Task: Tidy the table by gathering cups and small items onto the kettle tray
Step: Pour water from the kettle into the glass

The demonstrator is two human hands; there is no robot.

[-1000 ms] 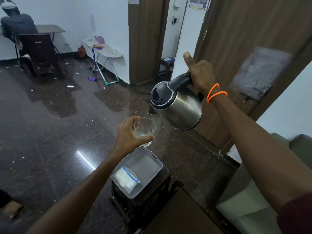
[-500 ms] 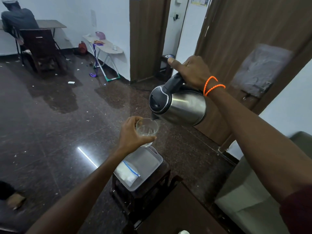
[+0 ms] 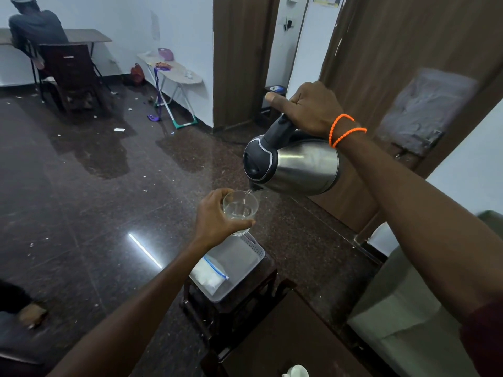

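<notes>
The right hand [image 3: 310, 107] grips the black handle of the steel kettle [image 3: 296, 164]; the fingers are curled fully round the handle and the thumb lies extended along its top; an orange beaded band [image 3: 344, 129] circles the wrist. The kettle is tipped well over toward the left, lid end facing away from the grip, spout at the lowest point; a thin stream of water [image 3: 245, 197] runs from the spout.

The left hand [image 3: 217, 216] holds a clear glass cup [image 3: 240, 210]; fingers and thumb wrap its side wall, the thumb across the near face; the cup stands upright, below and to the left of the kettle grip, directly under the spout. The stream enters the cup mouth; some water stands in the cup (level hard to judge through the glass).

Below the left hand's grip, just nearer the person, sits a translucent plastic tray [image 3: 255, 253] with a perforated rim; it rests on a dark wooden stool [image 3: 231, 308]. A clear zip bag [image 3: 209, 276] with a blue seal strip lies in the tray's near part. Cup and tray are apart; the cup is held in the air above the tray's far edge.

At the bottom edge, nearer than both grips, a brown table surface [image 3: 285, 336] carries a white object [image 3: 298, 371], cut off by the frame.
</notes>
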